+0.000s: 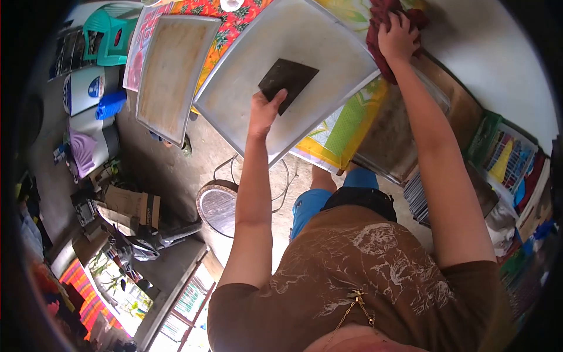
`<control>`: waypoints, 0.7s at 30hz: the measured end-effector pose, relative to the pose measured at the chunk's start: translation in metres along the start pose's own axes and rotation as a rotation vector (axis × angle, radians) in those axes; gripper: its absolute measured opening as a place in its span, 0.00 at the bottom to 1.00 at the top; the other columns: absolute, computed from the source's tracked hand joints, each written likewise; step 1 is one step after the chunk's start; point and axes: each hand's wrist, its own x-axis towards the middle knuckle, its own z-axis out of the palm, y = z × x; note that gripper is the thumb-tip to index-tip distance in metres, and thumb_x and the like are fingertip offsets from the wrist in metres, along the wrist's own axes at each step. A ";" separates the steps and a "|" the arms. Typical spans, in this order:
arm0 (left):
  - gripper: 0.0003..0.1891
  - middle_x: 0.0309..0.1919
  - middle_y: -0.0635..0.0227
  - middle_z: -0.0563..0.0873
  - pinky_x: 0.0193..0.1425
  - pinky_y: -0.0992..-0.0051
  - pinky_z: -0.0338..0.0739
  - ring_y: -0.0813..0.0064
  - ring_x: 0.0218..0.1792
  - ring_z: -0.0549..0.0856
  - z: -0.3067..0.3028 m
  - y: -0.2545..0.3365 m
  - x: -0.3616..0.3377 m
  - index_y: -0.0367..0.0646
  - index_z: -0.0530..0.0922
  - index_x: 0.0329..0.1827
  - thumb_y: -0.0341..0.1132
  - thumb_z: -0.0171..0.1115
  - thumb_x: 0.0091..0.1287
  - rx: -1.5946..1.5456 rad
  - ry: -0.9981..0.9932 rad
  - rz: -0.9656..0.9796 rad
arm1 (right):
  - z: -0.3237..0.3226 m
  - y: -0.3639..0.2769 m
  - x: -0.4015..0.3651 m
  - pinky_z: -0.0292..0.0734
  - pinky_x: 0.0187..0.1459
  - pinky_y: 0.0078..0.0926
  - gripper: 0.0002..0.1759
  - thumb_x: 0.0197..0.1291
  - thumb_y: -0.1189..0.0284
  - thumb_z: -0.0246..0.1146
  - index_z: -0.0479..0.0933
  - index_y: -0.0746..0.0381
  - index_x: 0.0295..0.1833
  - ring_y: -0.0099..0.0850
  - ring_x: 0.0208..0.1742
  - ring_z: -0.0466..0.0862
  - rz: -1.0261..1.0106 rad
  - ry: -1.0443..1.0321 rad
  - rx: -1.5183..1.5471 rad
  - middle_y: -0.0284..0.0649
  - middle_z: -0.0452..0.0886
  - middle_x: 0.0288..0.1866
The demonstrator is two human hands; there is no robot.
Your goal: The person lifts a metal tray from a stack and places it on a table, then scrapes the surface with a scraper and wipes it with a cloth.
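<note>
My left hand point(265, 111) grips a thin dark square plate point(290, 81) by its near corner, thumb on top. The plate overlaps the middle of a large pale metal tray point(328, 35), which lies at an angle on a table. At the upper right, my right hand point(399, 40) has its fingers curled over a bunched dark red cloth point(375, 46). That cloth lies beside the tray's right corner.
Another metal tray point(176, 73) with a browned surface stands to the left. The table has a patterned tablecloth point(346, 138). Nearby are a round stool point(218, 205), a green plastic chair point(111, 35), a cardboard box point(132, 205) and a crate point(510, 152) at right.
</note>
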 end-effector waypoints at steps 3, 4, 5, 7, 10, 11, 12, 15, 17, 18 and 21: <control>0.10 0.34 0.74 0.85 0.35 0.80 0.74 0.84 0.32 0.78 0.028 0.004 0.022 0.36 0.83 0.46 0.30 0.65 0.65 0.095 -0.026 0.010 | -0.001 -0.001 0.000 0.58 0.62 0.71 0.26 0.60 0.51 0.56 0.69 0.37 0.65 0.53 0.71 0.58 0.015 -0.018 -0.004 0.27 0.62 0.72; 0.09 0.33 0.75 0.84 0.33 0.80 0.72 0.85 0.30 0.77 0.035 0.001 0.032 0.36 0.83 0.45 0.30 0.65 0.64 0.080 -0.043 0.037 | -0.002 -0.001 0.000 0.58 0.62 0.71 0.26 0.59 0.51 0.56 0.69 0.37 0.65 0.53 0.71 0.58 0.014 -0.015 0.001 0.27 0.62 0.72; 0.09 0.31 0.76 0.84 0.30 0.80 0.71 0.86 0.28 0.76 0.043 -0.004 0.042 0.36 0.83 0.44 0.31 0.66 0.64 0.063 -0.059 0.064 | -0.003 -0.001 -0.001 0.57 0.62 0.71 0.26 0.59 0.51 0.56 0.69 0.37 0.65 0.53 0.71 0.59 0.012 -0.012 0.007 0.26 0.62 0.72; 0.08 0.26 0.78 0.81 0.26 0.80 0.66 0.87 0.24 0.73 0.056 0.000 0.049 0.36 0.83 0.42 0.31 0.66 0.64 0.066 -0.077 0.049 | -0.014 -0.008 -0.001 0.57 0.62 0.71 0.26 0.60 0.51 0.56 0.69 0.36 0.65 0.53 0.71 0.59 0.016 -0.017 0.024 0.26 0.62 0.72; 0.07 0.26 0.79 0.81 0.27 0.80 0.67 0.87 0.24 0.73 0.070 -0.001 0.058 0.37 0.83 0.42 0.30 0.66 0.64 0.080 -0.115 0.078 | -0.053 -0.029 -0.005 0.58 0.63 0.66 0.23 0.59 0.60 0.61 0.72 0.48 0.61 0.48 0.70 0.61 0.076 -0.091 0.095 0.32 0.65 0.68; 0.07 0.27 0.78 0.82 0.29 0.79 0.69 0.86 0.25 0.74 0.070 -0.001 0.060 0.36 0.83 0.42 0.30 0.66 0.64 0.096 -0.149 0.058 | -0.055 -0.032 -0.005 0.58 0.63 0.65 0.23 0.59 0.61 0.60 0.72 0.48 0.61 0.48 0.70 0.61 0.082 -0.095 0.092 0.33 0.65 0.68; 0.08 0.27 0.77 0.83 0.30 0.79 0.70 0.86 0.26 0.75 0.070 -0.003 0.062 0.36 0.83 0.42 0.30 0.66 0.64 0.112 -0.183 0.039 | -0.057 -0.033 -0.004 0.58 0.63 0.65 0.22 0.59 0.61 0.60 0.72 0.48 0.60 0.48 0.70 0.61 0.087 -0.098 0.088 0.33 0.65 0.68; 0.08 0.30 0.77 0.84 0.34 0.79 0.73 0.84 0.29 0.77 0.071 -0.011 0.066 0.36 0.83 0.43 0.30 0.66 0.65 0.108 -0.178 0.084 | -0.058 -0.032 -0.005 0.58 0.63 0.64 0.22 0.60 0.61 0.60 0.72 0.49 0.61 0.49 0.70 0.61 0.088 -0.092 0.082 0.33 0.65 0.68; 0.08 0.30 0.76 0.84 0.34 0.79 0.73 0.84 0.29 0.77 0.073 -0.016 0.067 0.36 0.83 0.44 0.30 0.65 0.65 0.073 -0.158 0.147 | -0.058 -0.033 -0.004 0.58 0.64 0.64 0.22 0.60 0.61 0.59 0.72 0.49 0.61 0.49 0.70 0.61 0.087 -0.091 0.083 0.33 0.65 0.68; 0.08 0.30 0.77 0.84 0.34 0.79 0.73 0.84 0.29 0.77 0.077 -0.018 0.067 0.36 0.83 0.44 0.30 0.65 0.65 0.047 -0.157 0.177 | -0.059 -0.033 -0.004 0.58 0.64 0.64 0.22 0.60 0.61 0.59 0.72 0.49 0.61 0.49 0.70 0.60 0.087 -0.097 0.084 0.33 0.65 0.68; 0.07 0.30 0.77 0.84 0.34 0.80 0.72 0.85 0.29 0.77 0.075 -0.020 0.068 0.37 0.83 0.43 0.29 0.65 0.65 0.108 -0.155 0.144 | -0.061 -0.033 -0.003 0.57 0.64 0.64 0.23 0.60 0.61 0.59 0.71 0.49 0.61 0.49 0.71 0.60 0.098 -0.129 0.087 0.34 0.65 0.69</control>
